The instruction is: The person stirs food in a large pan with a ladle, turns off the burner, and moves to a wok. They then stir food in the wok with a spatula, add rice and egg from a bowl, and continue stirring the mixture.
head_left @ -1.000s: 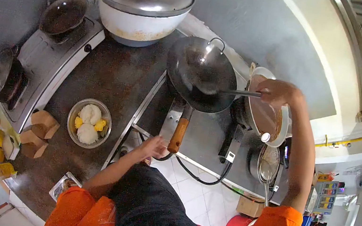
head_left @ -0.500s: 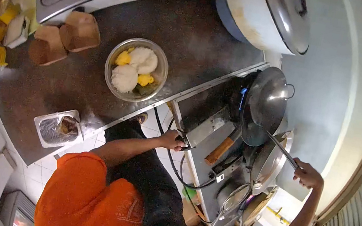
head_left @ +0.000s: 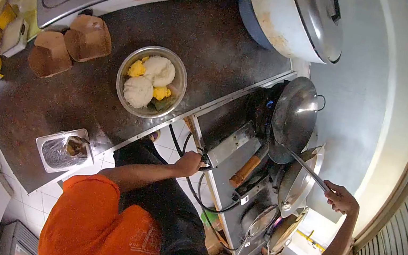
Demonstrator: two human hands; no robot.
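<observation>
My left hand is closed at the stove's front edge, beside a black hose. Its fingers are around a dark part there that I cannot identify. My right hand grips the handle of a long metal cooking utensil. That utensil slants up to the lower rim of a dark wok, and its far end is hard to make out. The wok, with a wooden handle towards me, is tilted over a burner, where a small blue flame shows.
On the dark counter stand a metal bowl of rice and yellow food, two brown paper boxes, and a metal tray. A large lidded pot stands at the back. Behind the wok's handle is another pan.
The view has shifted slightly. The wok's wooden handle now sits a little closer to me. My left hand stays at the stove edge, and my right still holds the utensil.
</observation>
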